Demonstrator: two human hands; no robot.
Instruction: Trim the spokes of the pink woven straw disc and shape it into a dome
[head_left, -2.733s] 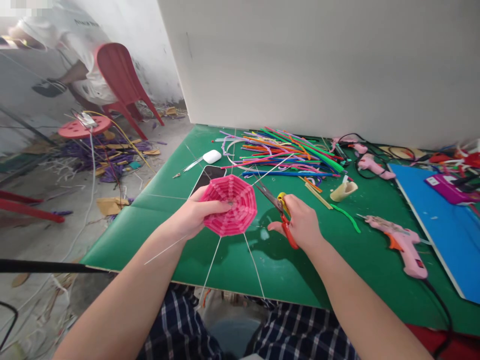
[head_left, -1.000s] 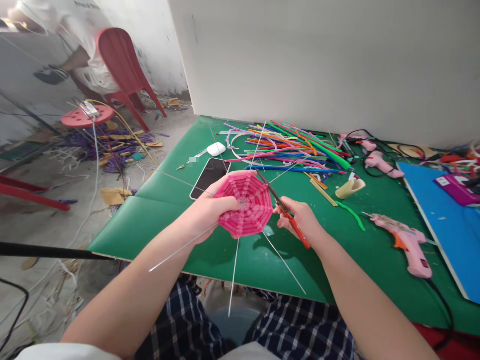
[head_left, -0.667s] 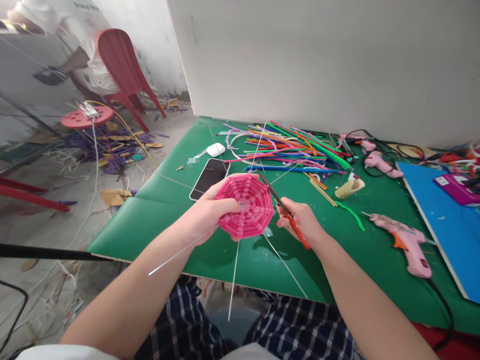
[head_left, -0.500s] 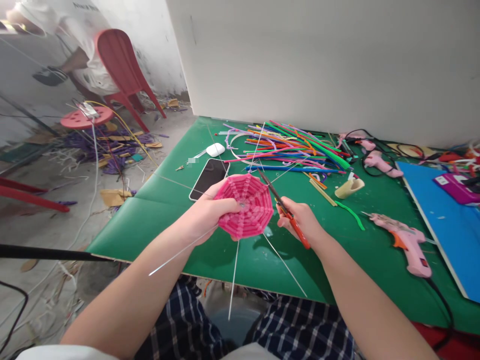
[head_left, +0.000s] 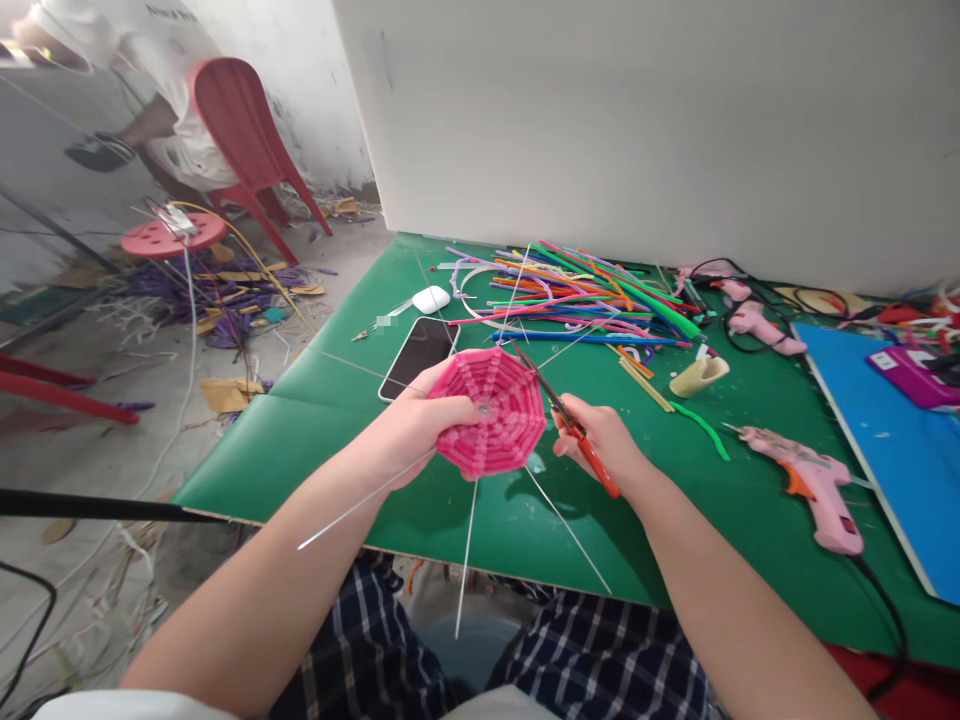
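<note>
While the right hand [head_left: 604,440] grips scissors [head_left: 581,439], the left hand [head_left: 416,425] pinches a ribbed pink octagon [head_left: 506,418].

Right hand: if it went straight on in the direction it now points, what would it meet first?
Probably the pink woven disc in the left hand: the blades of the scissors in the right hand overlap its rim in view, though depth is unclear.

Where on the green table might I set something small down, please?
Bare green table shows left of the phone, beside the left forearm, though a wire crosses over it; also between the right forearm and the nearest pink glue gun. Crowded: the back, with colourful pipe cleaners, and the right, around the blue board.
</note>
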